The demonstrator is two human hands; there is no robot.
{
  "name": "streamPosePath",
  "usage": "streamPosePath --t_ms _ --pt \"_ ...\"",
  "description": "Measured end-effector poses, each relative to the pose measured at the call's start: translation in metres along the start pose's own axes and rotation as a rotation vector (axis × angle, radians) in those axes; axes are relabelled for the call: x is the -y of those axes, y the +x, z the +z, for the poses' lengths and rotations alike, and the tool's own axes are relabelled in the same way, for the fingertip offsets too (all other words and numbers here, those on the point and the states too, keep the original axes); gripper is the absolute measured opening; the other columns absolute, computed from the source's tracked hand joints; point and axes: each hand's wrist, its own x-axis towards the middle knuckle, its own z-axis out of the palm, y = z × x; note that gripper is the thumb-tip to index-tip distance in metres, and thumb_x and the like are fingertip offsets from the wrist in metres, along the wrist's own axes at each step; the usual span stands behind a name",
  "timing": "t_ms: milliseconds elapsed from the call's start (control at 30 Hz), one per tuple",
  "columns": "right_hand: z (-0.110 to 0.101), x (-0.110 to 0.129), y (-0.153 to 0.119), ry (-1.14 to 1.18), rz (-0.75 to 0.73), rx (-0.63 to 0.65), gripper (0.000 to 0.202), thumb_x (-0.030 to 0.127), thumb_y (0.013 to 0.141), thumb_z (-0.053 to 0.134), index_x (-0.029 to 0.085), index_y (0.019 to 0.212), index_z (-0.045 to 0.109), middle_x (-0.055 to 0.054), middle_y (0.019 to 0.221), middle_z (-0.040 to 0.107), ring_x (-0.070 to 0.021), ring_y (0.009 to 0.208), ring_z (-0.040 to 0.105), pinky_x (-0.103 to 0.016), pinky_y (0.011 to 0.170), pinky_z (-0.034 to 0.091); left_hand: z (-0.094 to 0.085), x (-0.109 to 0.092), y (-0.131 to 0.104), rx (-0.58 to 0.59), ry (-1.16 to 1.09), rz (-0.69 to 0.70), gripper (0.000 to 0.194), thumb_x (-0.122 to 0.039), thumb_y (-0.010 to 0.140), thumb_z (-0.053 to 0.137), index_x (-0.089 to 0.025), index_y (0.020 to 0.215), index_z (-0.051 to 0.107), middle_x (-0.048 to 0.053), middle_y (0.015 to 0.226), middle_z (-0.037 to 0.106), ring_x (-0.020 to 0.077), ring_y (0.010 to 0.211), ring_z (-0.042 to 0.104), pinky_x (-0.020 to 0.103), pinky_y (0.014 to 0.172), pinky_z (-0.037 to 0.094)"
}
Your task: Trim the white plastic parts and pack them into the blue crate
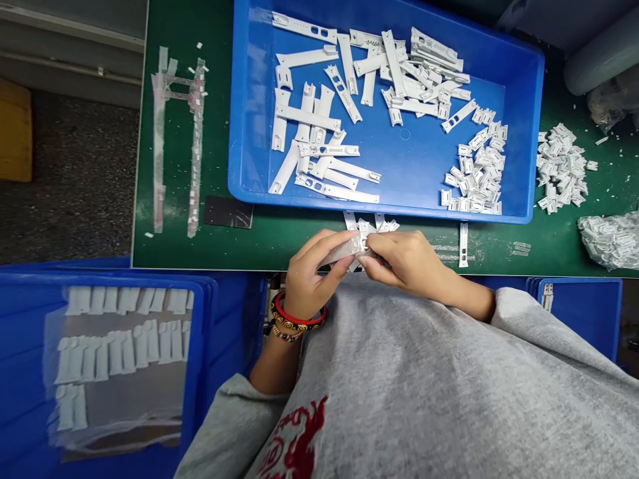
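Close to my body, at the table's front edge, my left hand (314,269) is closed around a long white plastic part (344,251). My right hand (402,259) pinches at the right end of that part, its thumb and fingers pressed together. Whether a separate small white piece sits between the right fingers is hidden. Just beyond my fingers lie more white plastic parts (382,223), partly covered by my hands. Behind them stands a blue tray (399,176) holding many long white parts (309,116) and a heap of small white clips (479,166).
Right of the tray are a pile of small clips (562,166) and a bag of clips (609,239). One long part (464,245) lies on the green table (224,253). Tape strips (196,153) are at left. A blue crate (200,346) at lower left holds rows of white parts (120,349).
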Motion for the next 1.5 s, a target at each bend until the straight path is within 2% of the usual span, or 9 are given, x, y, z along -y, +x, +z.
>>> streamPosePath --t_ms 267,500,733,833,967,1100,1233,1333,1500 --pt "-0.015 -0.003 0.003 0.194 0.016 0.058 0.031 0.040 0.100 0.042 0.020 0.076 0.044 0.004 0.066 0.047 -0.0088 0.057 0.040 -0.022 0.059 0.029 -0.003 -0.014 0.002 0.162 -0.406 -0.277 0.042 -0.047 0.101 0.045 -0.015 0.087 0.068 -0.001 0.058 0.060 0.0085 0.041 0.050 0.021 0.042 0.043" --pt "-0.015 -0.005 0.007 0.213 -0.092 0.266 0.039 0.041 0.105 0.032 0.019 0.078 0.049 0.001 0.068 0.052 -0.0097 0.059 0.044 -0.023 0.059 0.029 -0.009 -0.006 0.001 0.420 -0.702 -0.585 0.050 -0.062 0.090 0.056 -0.014 0.076 0.062 -0.004 0.048 0.046 0.0058 0.035 0.033 0.019 0.031 0.023" --pt "-0.004 -0.010 -0.005 0.090 -0.176 0.343 0.059 0.051 0.107 0.015 0.016 0.083 0.057 -0.001 0.066 0.056 -0.0110 0.056 0.044 -0.025 0.057 0.027 -0.003 0.005 -0.013 0.501 -0.791 -0.700 0.055 -0.065 0.083 0.062 -0.013 0.066 0.062 -0.001 0.050 0.049 0.0063 0.037 0.035 0.020 0.033 0.021" --pt "0.000 -0.016 -0.013 0.027 -0.153 0.375 0.062 0.051 0.107 0.013 0.016 0.083 0.058 -0.002 0.064 0.057 -0.0116 0.055 0.044 -0.026 0.057 0.025 0.007 0.008 -0.016 0.433 -0.812 -0.750 0.048 -0.060 0.082 0.063 -0.015 0.066 0.060 -0.004 0.045 0.043 0.0056 0.035 0.030 0.019 0.033 0.018" --pt "0.000 -0.022 -0.027 0.044 -0.159 0.456 0.063 0.052 0.107 0.012 0.017 0.081 0.058 -0.003 0.066 0.061 -0.0125 0.056 0.049 -0.027 0.058 0.027 0.012 0.018 -0.014 0.048 -0.941 -0.811 0.039 -0.054 0.083 0.057 -0.020 0.065 0.048 -0.010 0.042 0.028 0.0054 0.034 0.018 0.019 0.034 0.020" --pt "0.000 -0.035 -0.037 -0.026 0.185 0.456 0.050 0.053 0.105 0.029 0.017 0.089 0.059 -0.005 0.074 0.067 -0.0149 0.062 0.058 -0.025 0.060 0.031 0.011 0.036 -0.015 -0.182 -0.499 -0.701 0.034 -0.054 0.081 0.060 -0.020 0.088 0.056 -0.005 0.062 0.047 0.0088 0.047 0.038 0.022 0.047 0.035" --pt "0.009 -0.059 -0.041 -0.295 0.677 0.344 0.041 0.054 0.100 0.048 0.015 0.106 0.059 -0.011 0.088 0.073 -0.0223 0.073 0.067 -0.026 0.058 0.028 0.030 0.051 -0.021 -0.029 0.161 -0.557 0.074 -0.053 0.061 0.080 -0.019 0.120 0.052 0.006 0.100 0.055 0.0197 0.081 0.056 0.040 0.084 0.052" --pt "0.025 -0.070 -0.039 -0.239 0.695 0.364 0.041 0.052 0.099 0.052 0.016 0.118 0.057 -0.010 0.095 0.075 -0.0243 0.081 0.070 -0.026 0.060 0.032 0.053 0.059 -0.021 0.081 0.425 -0.484 0.108 -0.051 0.053 0.087 -0.009 0.140 0.038 0.020 0.124 0.049 0.0372 0.113 0.053 0.055 0.104 0.042" --pt "0.049 -0.067 -0.027 -0.140 0.587 0.319 0.036 0.041 0.100 0.052 0.019 0.128 0.055 -0.011 0.122 0.069 -0.0240 0.103 0.069 -0.027 0.073 0.043 0.075 0.070 -0.024 0.061 0.432 -0.406 0.091 -0.027 0.074 0.072 -0.008 0.150 0.024 0.023 0.133 0.043 0.0378 0.129 0.047 0.054 0.112 0.037"
